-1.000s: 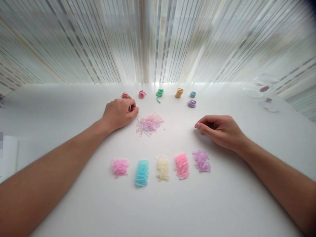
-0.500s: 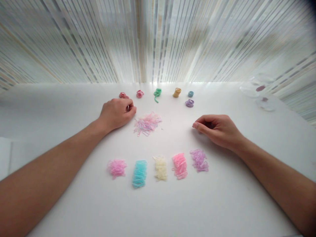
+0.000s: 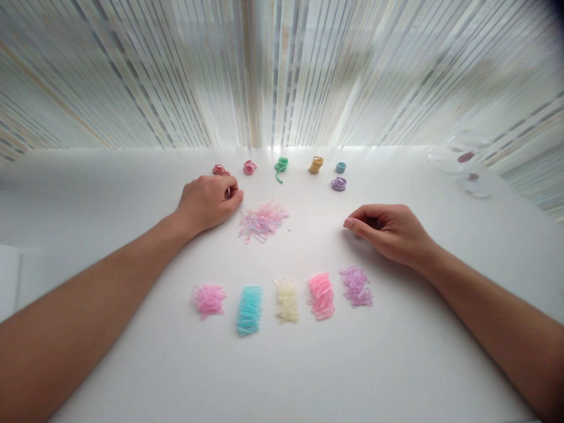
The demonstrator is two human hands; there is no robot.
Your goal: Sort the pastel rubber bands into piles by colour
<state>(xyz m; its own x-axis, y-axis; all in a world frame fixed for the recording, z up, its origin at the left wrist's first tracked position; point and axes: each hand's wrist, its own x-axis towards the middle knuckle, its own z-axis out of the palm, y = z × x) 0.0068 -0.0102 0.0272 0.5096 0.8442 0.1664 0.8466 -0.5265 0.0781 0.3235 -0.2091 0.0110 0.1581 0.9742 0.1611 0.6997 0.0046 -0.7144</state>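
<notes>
My left hand rests on the white table with its fingers curled in and the thumb against them; I see nothing in it. Just beyond it lies a red coil of stretchy bands, partly behind the knuckles. To its right is a loose pile of mixed pastel small elastic bands. My right hand lies on its side, thumb and forefinger pinched together, with nothing visible between them. Nearest to it are a purple coil and a heap of lilac elastic bands.
Along the front sit pink bands, turquoise bands, cream bands and bright pink bands. Behind are pink, green, yellow and blue coils. Clear round objects stand at right; a striped curtain hangs behind.
</notes>
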